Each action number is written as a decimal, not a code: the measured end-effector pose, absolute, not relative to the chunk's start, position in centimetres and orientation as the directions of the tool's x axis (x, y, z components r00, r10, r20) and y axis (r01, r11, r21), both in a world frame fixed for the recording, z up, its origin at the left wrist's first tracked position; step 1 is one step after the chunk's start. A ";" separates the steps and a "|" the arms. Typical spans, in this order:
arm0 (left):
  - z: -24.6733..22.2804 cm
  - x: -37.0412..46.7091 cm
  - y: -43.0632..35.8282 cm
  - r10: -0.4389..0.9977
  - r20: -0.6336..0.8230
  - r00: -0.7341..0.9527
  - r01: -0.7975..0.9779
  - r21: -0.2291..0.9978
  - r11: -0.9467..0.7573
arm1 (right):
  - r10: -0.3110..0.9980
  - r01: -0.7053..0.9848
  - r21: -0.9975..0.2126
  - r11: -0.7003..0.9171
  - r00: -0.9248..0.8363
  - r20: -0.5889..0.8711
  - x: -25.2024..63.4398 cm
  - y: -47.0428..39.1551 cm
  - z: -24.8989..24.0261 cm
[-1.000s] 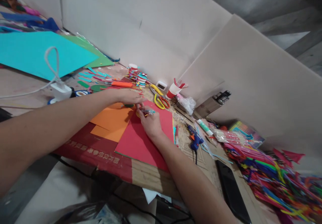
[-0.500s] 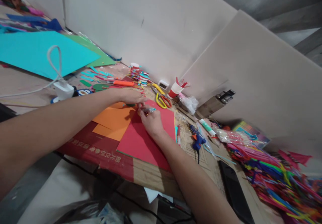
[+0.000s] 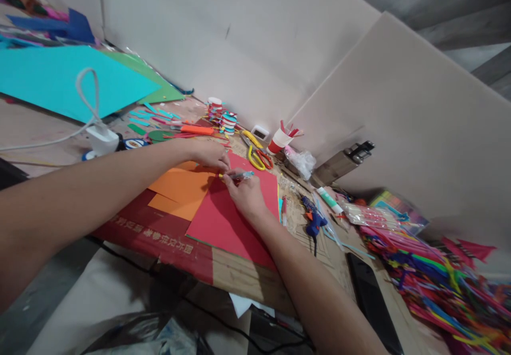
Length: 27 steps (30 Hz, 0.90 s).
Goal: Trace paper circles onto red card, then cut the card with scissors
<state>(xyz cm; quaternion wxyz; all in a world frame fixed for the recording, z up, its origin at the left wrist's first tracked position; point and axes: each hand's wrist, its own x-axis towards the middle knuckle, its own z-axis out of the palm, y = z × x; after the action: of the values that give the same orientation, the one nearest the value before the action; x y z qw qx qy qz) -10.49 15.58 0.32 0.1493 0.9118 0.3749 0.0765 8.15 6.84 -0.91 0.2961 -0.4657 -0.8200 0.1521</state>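
My right hand (image 3: 246,194) is closed round a clear-barrelled pen (image 3: 244,175), tilted, with a light blue end pointing right. It rests over the red paper sheet (image 3: 229,224), near its upper left edge. My left hand (image 3: 211,154) sits just beyond, its fingers bent down and pinched together close to the pen's tip. What they hold, if anything, is hidden. A tiny yellow bit (image 3: 221,175) shows between the two hands. Orange paper sheets (image 3: 179,190) lie under my left wrist, beside the red sheet.
Scissors (image 3: 257,158) and a paper cup (image 3: 278,141) of red sticks stand beyond the red sheet. To the right lie a blue glue gun (image 3: 314,222), a glue stick (image 3: 329,199), a black phone (image 3: 373,302) and pipe cleaners (image 3: 435,286). A white charger (image 3: 101,138) is at left.
My left hand's fingers have drawn in from a flatter, spread pose to a bent pinch. My right hand with the pen has shifted slightly to the right.
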 end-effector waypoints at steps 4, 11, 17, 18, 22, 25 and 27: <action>0.6 -10.5 15.2 0.694 -0.123 0.710 0.691 0.312 -0.652 | 0.860 0.684 -0.523 0.509 -0.386 0.333 8.5 6.7 -0.8; 1.1 -10.3 14.5 0.701 -0.160 0.695 0.694 0.403 -0.597 | 0.871 0.673 -0.552 0.492 -0.373 0.321 9.0 6.4 -0.9; 0.8 -9.8 14.3 0.733 -0.171 0.658 0.719 0.430 -0.546 | 0.878 0.667 -0.570 0.479 -0.370 0.304 9.7 6.2 -0.8; 0.7 -9.8 14.4 0.731 -0.168 0.662 0.713 0.441 -0.545 | 0.882 0.669 -0.574 0.472 -0.365 0.299 9.8 6.2 -0.8; 0.2 -9.9 14.5 0.733 -0.151 0.664 0.705 0.454 -0.545 | 0.897 0.681 -0.583 0.443 -0.342 0.281 10.1 6.3 -0.7; 0.4 -9.8 14.2 0.746 -0.113 0.657 0.705 0.444 -0.553 | 0.912 0.703 -0.581 0.410 -0.312 0.266 10.4 6.2 -0.5; 0.5 -9.6 13.9 0.764 -0.088 0.640 0.716 0.428 -0.551 | 0.919 0.718 -0.574 0.394 -0.297 0.259 10.5 6.1 -0.3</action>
<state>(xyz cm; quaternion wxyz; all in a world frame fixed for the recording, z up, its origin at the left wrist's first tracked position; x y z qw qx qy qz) -9.55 13.93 0.54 0.2177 0.8789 0.4210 0.0544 10.50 6.09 -0.29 0.2827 -0.5211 -0.7855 0.1776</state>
